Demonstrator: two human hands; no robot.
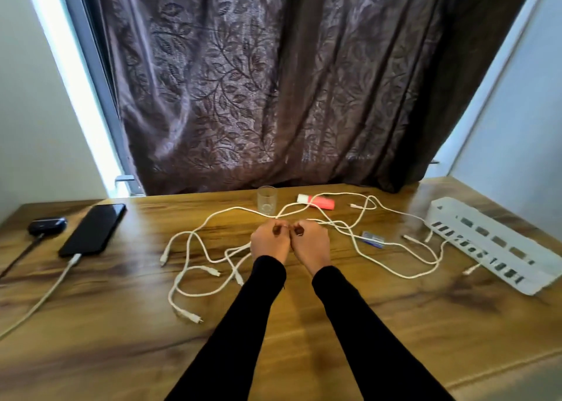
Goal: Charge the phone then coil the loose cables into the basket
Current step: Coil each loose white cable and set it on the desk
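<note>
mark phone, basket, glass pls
phone [92, 229], head view, middle of its dark screen
basket [498, 245], head view, slotted white side wall
glass [267, 202], head view, clear side wall

Left hand [270, 242] and right hand [310, 242] pinching tangled white cables [304, 212], plugged-in phone [92, 229], white basket [498, 242]

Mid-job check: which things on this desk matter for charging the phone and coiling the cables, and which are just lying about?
Belongs to the job:
phone, charging cable plugged in
loose white cables, both hands gripping a strand
white basket

Just lying about:
clear glass
pink tube
small dark case
small blue-and-white packet
</note>
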